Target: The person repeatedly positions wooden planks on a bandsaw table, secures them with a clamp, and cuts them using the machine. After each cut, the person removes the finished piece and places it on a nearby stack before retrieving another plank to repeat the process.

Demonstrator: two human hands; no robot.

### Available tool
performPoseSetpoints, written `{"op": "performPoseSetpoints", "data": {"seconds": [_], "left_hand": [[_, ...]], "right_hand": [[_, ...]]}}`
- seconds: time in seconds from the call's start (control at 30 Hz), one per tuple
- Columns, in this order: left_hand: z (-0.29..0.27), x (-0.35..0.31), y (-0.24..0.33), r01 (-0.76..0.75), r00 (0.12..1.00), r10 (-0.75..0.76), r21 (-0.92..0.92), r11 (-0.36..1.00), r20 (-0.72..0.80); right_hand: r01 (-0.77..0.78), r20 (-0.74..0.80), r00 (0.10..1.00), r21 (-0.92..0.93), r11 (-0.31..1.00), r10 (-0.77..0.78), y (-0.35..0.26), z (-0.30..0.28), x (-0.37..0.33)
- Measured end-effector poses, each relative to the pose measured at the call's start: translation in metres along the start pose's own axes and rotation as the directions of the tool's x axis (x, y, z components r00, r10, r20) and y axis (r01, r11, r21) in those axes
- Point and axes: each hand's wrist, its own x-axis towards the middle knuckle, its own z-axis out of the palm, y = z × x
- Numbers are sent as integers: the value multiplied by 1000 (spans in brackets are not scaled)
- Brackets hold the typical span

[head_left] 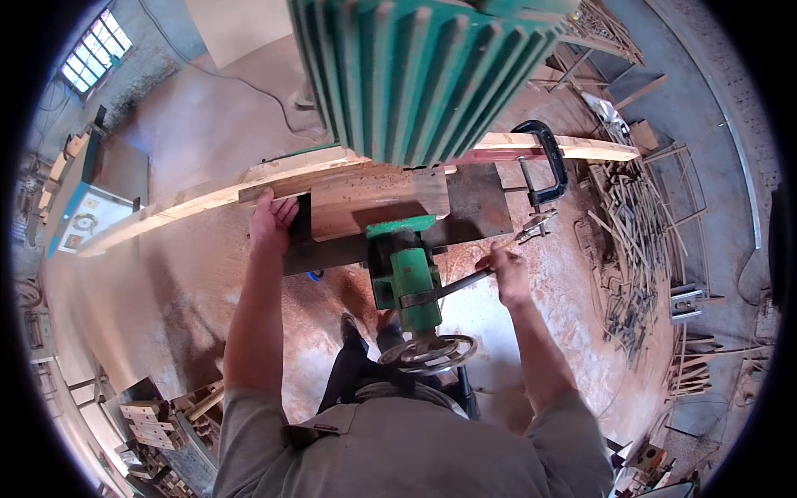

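Observation:
My left hand (274, 219) is at the left end of a brown wooden piece (278, 192), thumb against it and fingers bent at its near edge. My right hand (506, 274) is closed around the end of a dark metal lever (466, 283), which comes off the green machine body (415, 278). A wide wooden block (365, 209) lies on the dark metal table (486, 203), in front of a long pale timber (199, 203). The ribbed green motor housing (423, 79) overhangs the work and hides part of it.
A black C-clamp (550, 162) grips the long timber on the right. Below the green body is a metal handwheel (427, 354), close to my waist. Thin wood offcuts (635, 241) are heaped at the right. A cable (249, 83) trails over the dusty floor.

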Motion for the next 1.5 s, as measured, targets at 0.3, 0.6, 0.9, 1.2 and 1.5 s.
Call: {"op": "performPoseSetpoints", "data": {"seconds": [0.3, 0.6, 0.9, 1.2, 1.5], "left_hand": [[-64, 19, 48, -93, 995, 95, -53, 994, 23], [-90, -90, 222, -679, 722, 690, 248, 691, 52], [-6, -195, 180, -655, 603, 361, 700, -284, 711], [-159, -134, 148, 48, 977, -149, 523, 851, 152], [-131, -77, 127, -27, 946, 80, -172, 985, 315]], "right_hand": [[266, -117, 950, -178, 947, -289, -35, -34, -27], [473, 334, 859, -224, 852, -389, -76, 138, -91], [362, 638, 691, 100, 927, -339, 0, 385, -93], [-415, 621, 782, 462, 784, 49, -8, 347, -65], [-453, 552, 771, 125, 883, 318, -15, 319, -41]]}}
